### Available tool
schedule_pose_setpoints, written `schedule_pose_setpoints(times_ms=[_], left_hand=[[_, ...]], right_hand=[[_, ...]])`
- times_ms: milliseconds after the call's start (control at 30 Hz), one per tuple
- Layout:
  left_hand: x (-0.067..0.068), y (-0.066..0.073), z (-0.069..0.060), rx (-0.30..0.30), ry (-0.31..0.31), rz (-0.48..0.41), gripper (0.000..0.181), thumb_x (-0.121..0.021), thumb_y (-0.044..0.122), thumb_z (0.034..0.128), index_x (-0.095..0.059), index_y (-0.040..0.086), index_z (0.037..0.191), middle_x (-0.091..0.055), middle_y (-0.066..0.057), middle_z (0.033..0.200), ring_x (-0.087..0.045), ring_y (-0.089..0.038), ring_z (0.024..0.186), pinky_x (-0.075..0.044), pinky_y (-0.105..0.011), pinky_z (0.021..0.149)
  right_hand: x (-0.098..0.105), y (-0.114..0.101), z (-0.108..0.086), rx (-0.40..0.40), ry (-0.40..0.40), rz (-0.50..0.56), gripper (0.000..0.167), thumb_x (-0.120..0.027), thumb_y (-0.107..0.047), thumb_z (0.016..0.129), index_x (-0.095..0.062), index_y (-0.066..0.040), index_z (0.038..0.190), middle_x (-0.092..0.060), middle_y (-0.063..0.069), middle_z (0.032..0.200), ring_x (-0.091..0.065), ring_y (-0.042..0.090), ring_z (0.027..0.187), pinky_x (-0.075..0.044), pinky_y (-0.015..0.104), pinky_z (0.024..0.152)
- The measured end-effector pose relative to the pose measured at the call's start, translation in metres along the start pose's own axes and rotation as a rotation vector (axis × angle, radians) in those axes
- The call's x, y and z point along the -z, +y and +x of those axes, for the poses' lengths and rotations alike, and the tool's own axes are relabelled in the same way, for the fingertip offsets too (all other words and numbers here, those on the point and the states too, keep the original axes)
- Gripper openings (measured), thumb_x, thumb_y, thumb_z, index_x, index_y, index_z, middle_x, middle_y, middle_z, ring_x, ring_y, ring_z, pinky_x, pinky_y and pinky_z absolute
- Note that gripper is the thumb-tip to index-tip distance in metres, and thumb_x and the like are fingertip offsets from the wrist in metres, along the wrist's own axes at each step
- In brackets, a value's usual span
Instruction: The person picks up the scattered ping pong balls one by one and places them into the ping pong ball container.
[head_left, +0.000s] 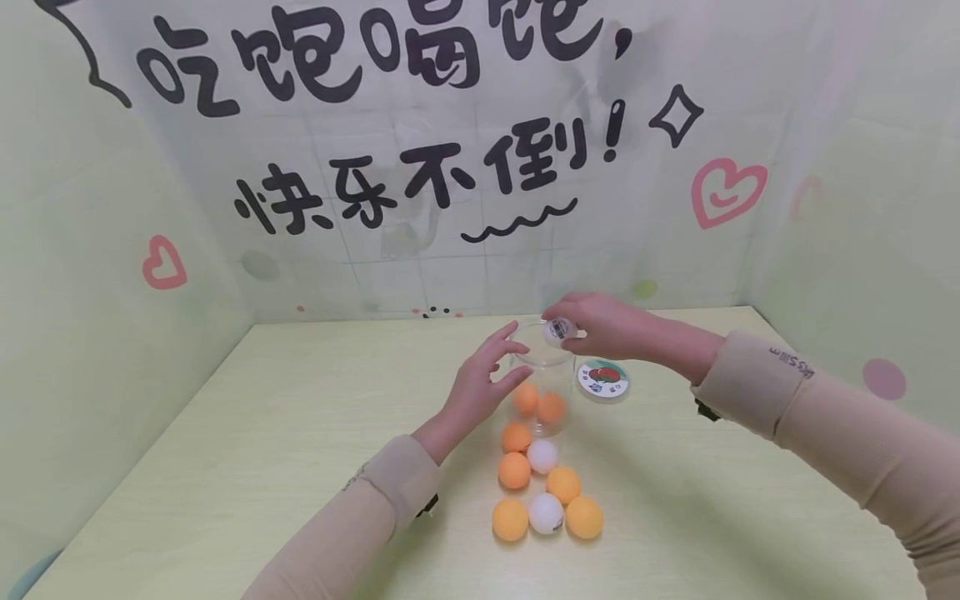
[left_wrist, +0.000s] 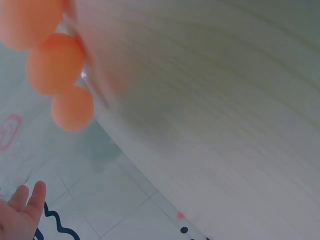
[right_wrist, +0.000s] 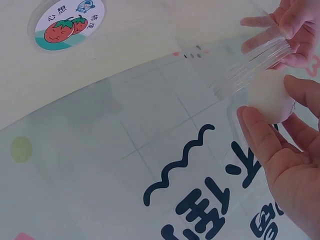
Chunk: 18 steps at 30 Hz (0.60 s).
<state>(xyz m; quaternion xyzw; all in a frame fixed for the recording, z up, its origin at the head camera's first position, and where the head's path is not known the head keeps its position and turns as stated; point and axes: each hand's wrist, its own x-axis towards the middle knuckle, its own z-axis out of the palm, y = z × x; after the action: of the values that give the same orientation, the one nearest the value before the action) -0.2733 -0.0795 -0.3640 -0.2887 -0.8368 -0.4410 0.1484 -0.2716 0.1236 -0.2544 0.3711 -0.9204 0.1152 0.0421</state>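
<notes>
My right hand pinches a white ping-pong ball between thumb and fingers at the mouth of a clear jar. In the right wrist view, the white ball sits close to the jar's threaded rim. My left hand holds the jar near its top, thumb in front and fingers along the left side. Orange ping-pong balls lie in the bottom of the jar, which stands upright on the table.
In front of the jar, several loose balls lie grouped: orange ones, yellow-orange ones and white ones. A round lid with a tomato picture lies right of the jar. Behind the table hangs a printed sheet.
</notes>
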Motion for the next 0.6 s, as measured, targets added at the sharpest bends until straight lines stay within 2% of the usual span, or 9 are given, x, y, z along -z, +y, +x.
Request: schedule_pose_setpoints(times_ms=[367, 600], left_hand=[[0.0015, 0.0011, 0.0001, 0.011, -0.004, 0.01, 0.025, -0.064, 0.022, 0.0856, -0.06, 0.011, 0.108, -0.039, -0.004, 0.143, -0.044, -0.024, 0.125, -0.049, -0.043, 0.086], [0.002, 0.0029, 0.0004, 0.021, -0.009, 0.009, 0.025, -0.064, 0.022, 0.0855, -0.06, 0.011, 0.108, -0.039, -0.004, 0.143, -0.043, -0.023, 0.126, -0.049, -0.042, 0.086]], right_hand=[[0.0025, 0.0013, -0.0012, -0.018, -0.024, 0.018, 0.038, -0.066, -0.003, 0.081, -0.056, 0.004, 0.117, -0.058, 0.019, 0.113, -0.06, 0.033, 0.094, -0.051, 0.039, 0.08], [0.0041, 0.0011, -0.0082, -0.015, 0.006, 0.031, 0.033, -0.064, -0.001, 0.082, -0.057, 0.004, 0.114, -0.059, 0.019, 0.11, -0.06, 0.032, 0.093, -0.052, 0.04, 0.08]])
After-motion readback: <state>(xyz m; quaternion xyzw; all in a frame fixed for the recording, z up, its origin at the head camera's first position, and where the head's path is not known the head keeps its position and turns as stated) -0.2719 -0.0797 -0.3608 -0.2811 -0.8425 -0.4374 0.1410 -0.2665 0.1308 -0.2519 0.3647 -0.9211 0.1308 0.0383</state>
